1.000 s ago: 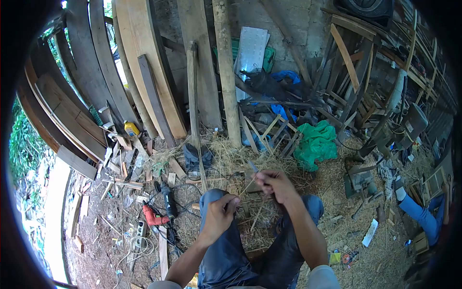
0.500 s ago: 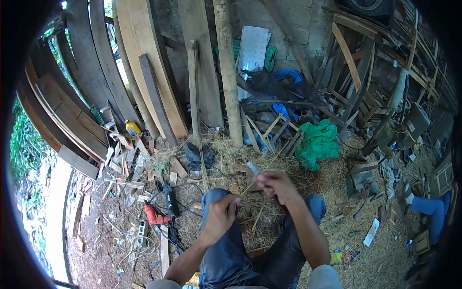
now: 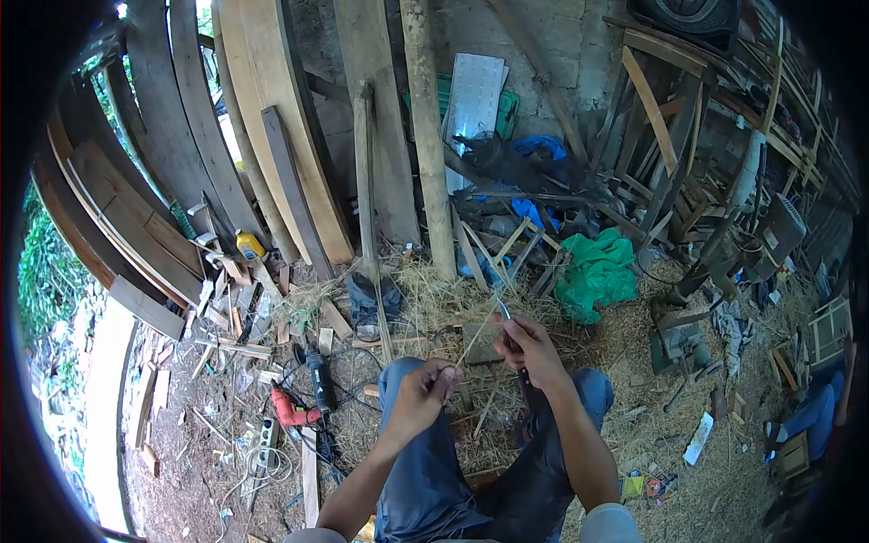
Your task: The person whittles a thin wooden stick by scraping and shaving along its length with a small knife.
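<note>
My right hand [image 3: 534,355] is closed around a knife [image 3: 503,309]. Its pale blade points up and away from me, and a dark handle end shows below the fist. My left hand [image 3: 424,396] pinches a thin, straw-coloured strip [image 3: 467,351], possibly bamboo. From those fingertips the strip slants up to the right, close to the knife blade. Whether blade and strip touch, I cannot tell. Both hands are above my knees, over a floor strewn with shavings.
A red drill [image 3: 291,405], a black power tool [image 3: 319,378] and a power strip [image 3: 266,440] with cords lie at left. Boards [image 3: 272,118] lean behind. A green plastic sheet [image 3: 597,271] lies ahead right. Another person's leg [image 3: 808,425] shows at far right.
My right hand has shifted slightly, and the knife has turned more upright, with its handle now showing below. My left hand has moved a little right. The other person's leg has lowered.
</note>
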A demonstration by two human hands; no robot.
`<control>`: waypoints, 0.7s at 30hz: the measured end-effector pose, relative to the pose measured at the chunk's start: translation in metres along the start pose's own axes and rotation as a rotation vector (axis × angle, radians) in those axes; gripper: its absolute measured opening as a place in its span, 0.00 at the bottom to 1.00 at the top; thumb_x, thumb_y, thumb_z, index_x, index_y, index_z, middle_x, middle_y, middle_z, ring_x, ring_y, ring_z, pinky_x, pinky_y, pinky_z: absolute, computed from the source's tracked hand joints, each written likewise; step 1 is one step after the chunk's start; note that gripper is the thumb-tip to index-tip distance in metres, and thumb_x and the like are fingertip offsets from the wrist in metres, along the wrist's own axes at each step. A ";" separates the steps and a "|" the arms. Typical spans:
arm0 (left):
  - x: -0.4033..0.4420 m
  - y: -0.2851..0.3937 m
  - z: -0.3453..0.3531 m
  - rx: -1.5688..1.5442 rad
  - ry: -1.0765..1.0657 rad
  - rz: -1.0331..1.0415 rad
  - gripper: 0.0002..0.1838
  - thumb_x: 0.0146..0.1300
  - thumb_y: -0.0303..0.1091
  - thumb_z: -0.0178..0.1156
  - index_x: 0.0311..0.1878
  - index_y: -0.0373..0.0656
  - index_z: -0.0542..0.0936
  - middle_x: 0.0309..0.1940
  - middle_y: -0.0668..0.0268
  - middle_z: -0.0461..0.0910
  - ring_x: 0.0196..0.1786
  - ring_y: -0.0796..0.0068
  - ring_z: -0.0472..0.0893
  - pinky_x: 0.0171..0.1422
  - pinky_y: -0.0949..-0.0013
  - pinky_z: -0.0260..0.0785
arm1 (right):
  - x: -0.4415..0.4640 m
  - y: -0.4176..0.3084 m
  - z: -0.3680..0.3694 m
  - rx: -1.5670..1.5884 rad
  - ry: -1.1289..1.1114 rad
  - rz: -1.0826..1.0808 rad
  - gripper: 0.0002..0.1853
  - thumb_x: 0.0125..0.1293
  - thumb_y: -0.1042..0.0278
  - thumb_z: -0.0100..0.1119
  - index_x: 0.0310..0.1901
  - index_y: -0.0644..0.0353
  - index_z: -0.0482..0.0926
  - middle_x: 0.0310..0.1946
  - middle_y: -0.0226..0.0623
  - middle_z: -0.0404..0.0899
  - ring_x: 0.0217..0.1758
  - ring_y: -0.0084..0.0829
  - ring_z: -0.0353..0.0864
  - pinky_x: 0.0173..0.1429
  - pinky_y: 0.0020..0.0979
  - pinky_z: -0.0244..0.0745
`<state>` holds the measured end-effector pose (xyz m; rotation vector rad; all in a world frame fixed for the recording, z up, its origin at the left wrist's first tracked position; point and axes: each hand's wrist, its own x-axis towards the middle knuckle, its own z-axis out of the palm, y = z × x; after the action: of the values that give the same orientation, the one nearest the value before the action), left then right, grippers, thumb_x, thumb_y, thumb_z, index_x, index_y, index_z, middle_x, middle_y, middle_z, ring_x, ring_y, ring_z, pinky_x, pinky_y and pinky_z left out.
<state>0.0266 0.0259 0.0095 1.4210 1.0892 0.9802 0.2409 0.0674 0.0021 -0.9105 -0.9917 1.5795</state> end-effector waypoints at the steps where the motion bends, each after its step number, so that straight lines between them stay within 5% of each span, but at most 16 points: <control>1: 0.000 0.001 -0.001 -0.041 -0.005 -0.010 0.08 0.70 0.29 0.51 0.41 0.36 0.78 0.20 0.72 0.71 0.23 0.86 0.67 0.28 0.78 0.59 | -0.001 0.001 0.003 0.000 0.001 0.000 0.16 0.73 0.58 0.48 0.51 0.61 0.74 0.20 0.25 0.67 0.18 0.14 0.56 0.20 0.20 0.50; 4: 0.001 -0.002 0.003 -0.087 -0.009 -0.015 0.08 0.70 0.29 0.51 0.41 0.36 0.77 0.20 0.72 0.70 0.23 0.86 0.67 0.28 0.78 0.59 | -0.005 0.008 0.015 0.009 0.062 0.033 0.13 0.71 0.60 0.53 0.49 0.60 0.76 0.22 0.25 0.71 0.20 0.12 0.59 0.22 0.20 0.52; 6: 0.002 -0.002 0.004 -0.084 -0.006 -0.009 0.07 0.70 0.29 0.51 0.41 0.36 0.77 0.20 0.72 0.70 0.23 0.86 0.66 0.28 0.78 0.59 | -0.004 0.015 0.026 -0.460 -0.011 -0.234 0.11 0.67 0.61 0.58 0.42 0.60 0.80 0.23 0.21 0.72 0.23 0.10 0.62 0.25 0.19 0.55; 12: 0.000 -0.003 0.003 -0.021 0.028 -0.001 0.07 0.70 0.28 0.50 0.40 0.36 0.77 0.20 0.72 0.70 0.22 0.85 0.66 0.28 0.77 0.59 | -0.002 0.020 0.020 -0.537 -0.017 -0.170 0.11 0.65 0.63 0.60 0.31 0.61 0.81 0.20 0.19 0.71 0.24 0.10 0.63 0.28 0.19 0.58; 16: -0.003 -0.007 -0.003 -0.088 0.025 -0.065 0.08 0.71 0.29 0.50 0.38 0.36 0.76 0.20 0.72 0.70 0.22 0.86 0.66 0.27 0.78 0.58 | -0.004 0.005 0.008 -0.449 0.038 -0.125 0.13 0.64 0.59 0.62 0.33 0.63 0.82 0.21 0.22 0.72 0.26 0.14 0.67 0.31 0.22 0.61; 19: -0.005 -0.003 -0.003 -0.141 0.014 -0.107 0.09 0.71 0.31 0.49 0.39 0.37 0.76 0.20 0.73 0.69 0.22 0.86 0.65 0.27 0.78 0.57 | 0.006 0.015 -0.005 -0.473 0.153 -0.289 0.14 0.67 0.58 0.58 0.36 0.63 0.81 0.21 0.23 0.72 0.25 0.15 0.66 0.30 0.22 0.60; 21: -0.006 0.000 -0.003 -0.174 -0.002 -0.127 0.09 0.72 0.31 0.48 0.39 0.37 0.75 0.20 0.73 0.68 0.22 0.86 0.65 0.27 0.79 0.57 | 0.009 0.018 -0.008 -0.415 0.131 -0.302 0.17 0.71 0.54 0.50 0.44 0.61 0.76 0.19 0.23 0.66 0.18 0.13 0.57 0.22 0.22 0.53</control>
<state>0.0225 0.0209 0.0101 1.1982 1.0531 0.9579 0.2404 0.0748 -0.0178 -1.0704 -1.3212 1.0660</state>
